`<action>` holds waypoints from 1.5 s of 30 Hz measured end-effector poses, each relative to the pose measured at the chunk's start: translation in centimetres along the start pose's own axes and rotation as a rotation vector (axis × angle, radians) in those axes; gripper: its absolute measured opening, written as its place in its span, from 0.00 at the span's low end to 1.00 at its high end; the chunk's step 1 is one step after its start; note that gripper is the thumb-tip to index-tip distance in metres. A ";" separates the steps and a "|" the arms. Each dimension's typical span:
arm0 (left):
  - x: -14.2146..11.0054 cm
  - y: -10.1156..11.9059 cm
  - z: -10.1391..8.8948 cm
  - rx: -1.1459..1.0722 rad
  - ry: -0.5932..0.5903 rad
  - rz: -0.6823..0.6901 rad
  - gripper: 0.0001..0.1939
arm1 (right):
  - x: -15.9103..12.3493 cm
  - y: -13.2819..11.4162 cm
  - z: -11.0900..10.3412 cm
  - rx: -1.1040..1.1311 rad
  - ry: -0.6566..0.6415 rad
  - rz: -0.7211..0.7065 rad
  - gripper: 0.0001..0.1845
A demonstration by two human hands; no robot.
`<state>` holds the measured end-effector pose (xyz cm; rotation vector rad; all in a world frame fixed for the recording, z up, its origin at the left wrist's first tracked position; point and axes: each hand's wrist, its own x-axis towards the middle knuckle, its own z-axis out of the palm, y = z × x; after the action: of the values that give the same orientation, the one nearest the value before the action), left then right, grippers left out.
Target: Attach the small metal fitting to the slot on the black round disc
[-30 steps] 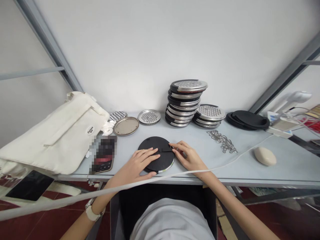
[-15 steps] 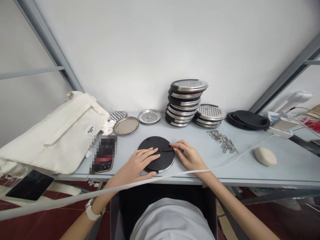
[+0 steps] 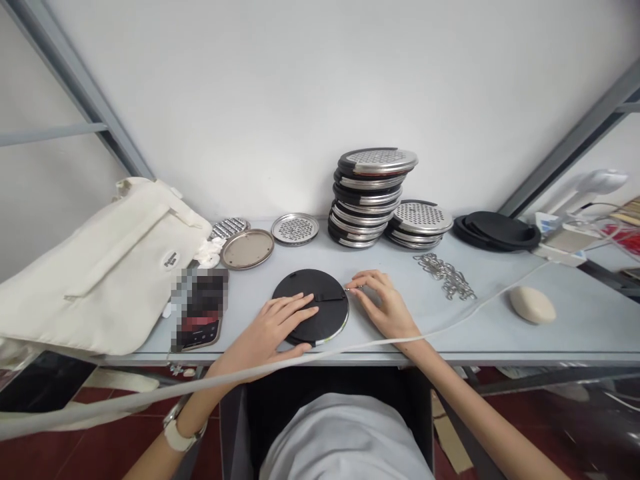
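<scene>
A round black disc (image 3: pixel 300 290) with a strap-like tab (image 3: pixel 327 297) lies on the desk; a pale, partly green edge shows at its lower right. My left hand (image 3: pixel 283 323) rests flat on its lower left, fingers spread. Just beyond the disc's right rim, my right hand (image 3: pixel 383 307) pinches a small metal clip (image 3: pixel 354 288) between thumb and fingers. The clip's tip is close to the tab's end; whether they are joined I cannot tell. Loose metal clips (image 3: pixel 447 277) lie in a heap to the right.
Behind stand a tall stack of round metal graters with black rims (image 3: pixel 367 200) and a lower stack (image 3: pixel 420 220). Black covers (image 3: pixel 493 230), a beige oval object (image 3: pixel 533 305), loose metal discs (image 3: pixel 247 249), a phone (image 3: pixel 203 317) and a white bag (image 3: pixel 100 280) surround them. A white cable (image 3: pixel 370 344) crosses in front.
My right hand has drawn slightly right, off the disc's rim, and the metal clip now shows between its fingers. The left hand stays flat on the disc. The view has shifted a little.
</scene>
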<state>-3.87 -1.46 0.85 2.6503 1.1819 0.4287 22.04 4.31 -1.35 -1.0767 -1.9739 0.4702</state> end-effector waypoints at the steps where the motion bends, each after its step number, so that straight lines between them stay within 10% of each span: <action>1: 0.0 0.0 0.0 0.002 -0.015 -0.005 0.27 | 0.0 0.1 0.0 -0.029 0.010 0.005 0.07; 23: 0.8 -3.5 2.3 0.343 0.134 0.280 0.30 | -0.2 -0.8 0.8 0.299 -0.065 0.448 0.09; 45: 0.2 -0.2 1.2 0.217 0.069 0.044 0.29 | 0.9 -0.1 2.2 0.431 0.065 0.402 0.10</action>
<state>-3.49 -1.26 -0.32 2.8713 1.2589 0.4251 19.91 5.15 -2.15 -1.1832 -1.5000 1.0107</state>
